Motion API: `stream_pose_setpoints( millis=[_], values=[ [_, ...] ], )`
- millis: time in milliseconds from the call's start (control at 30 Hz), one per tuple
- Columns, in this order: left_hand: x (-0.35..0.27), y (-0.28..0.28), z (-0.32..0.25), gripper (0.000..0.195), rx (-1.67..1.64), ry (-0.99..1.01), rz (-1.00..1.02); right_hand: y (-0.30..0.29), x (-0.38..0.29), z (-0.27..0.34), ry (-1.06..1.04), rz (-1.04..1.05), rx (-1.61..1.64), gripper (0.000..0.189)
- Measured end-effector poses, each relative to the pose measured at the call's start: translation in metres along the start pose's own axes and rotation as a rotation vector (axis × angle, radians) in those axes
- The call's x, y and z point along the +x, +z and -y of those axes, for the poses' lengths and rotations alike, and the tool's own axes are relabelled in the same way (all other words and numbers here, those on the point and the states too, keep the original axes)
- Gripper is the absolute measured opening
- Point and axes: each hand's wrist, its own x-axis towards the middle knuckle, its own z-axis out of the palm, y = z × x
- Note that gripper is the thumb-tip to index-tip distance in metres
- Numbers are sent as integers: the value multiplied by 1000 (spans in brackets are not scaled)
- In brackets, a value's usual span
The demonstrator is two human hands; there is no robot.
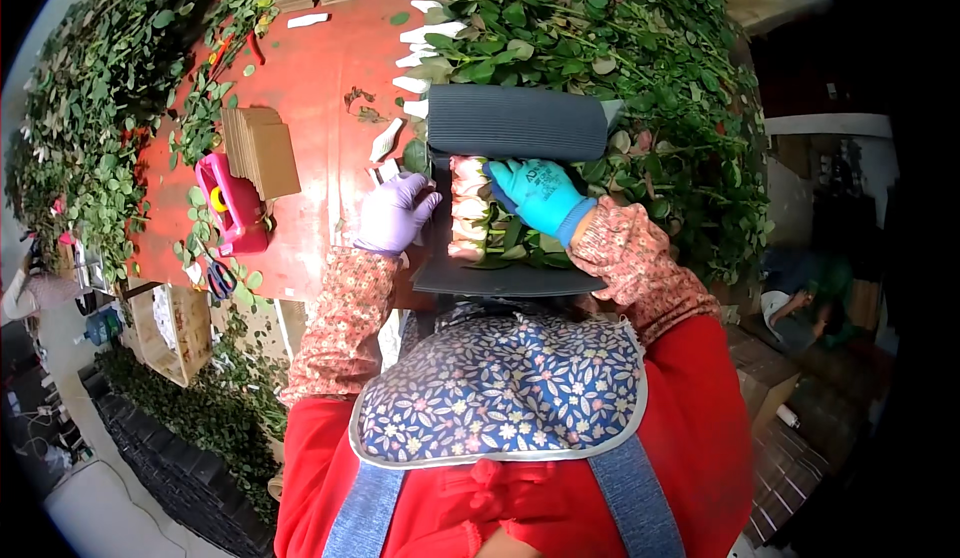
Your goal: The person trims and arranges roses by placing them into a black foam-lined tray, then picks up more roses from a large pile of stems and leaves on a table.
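Observation:
Pale pink roses lie in a row, heads to the left, on a dark grey corrugated sheet. A ribbed dark part of the wrapping is curved over at the far side of the row. My right hand, in a turquoise glove with a dark blue palm, rests over the stems and leaves, fingertips at the far blooms. Its palm is hidden. My left hand, in a thin lilac glove, is at the sheet's left edge, fingers bent beside white pieces. Whether it grips anything is unclear.
Leafy stems with white-sleeved heads are piled at the far right. On the red tabletop are a loose white sleeve, cardboard pieces, a pink tape dispenser and scissors. Another person is at the right.

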Motion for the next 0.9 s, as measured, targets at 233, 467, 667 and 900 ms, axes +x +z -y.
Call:
stream_pose_setpoints(
  millis=[233, 467, 667, 900],
  values=[
    [-6, 10, 6, 22, 4, -137, 35, 0, 6, 4, 26, -104, -63, 34],
    [2, 11, -11, 19, 58, 9, -12, -3, 10, 12, 107, -105, -3, 35],
    [28, 37, 1, 21, 272, 389, 23, -8, 16, 12, 132, -6, 59, 30],
    [41, 33, 12, 14, 154, 487, -5, -34, 8, 20, -68, -28, 2, 25]
  ],
)
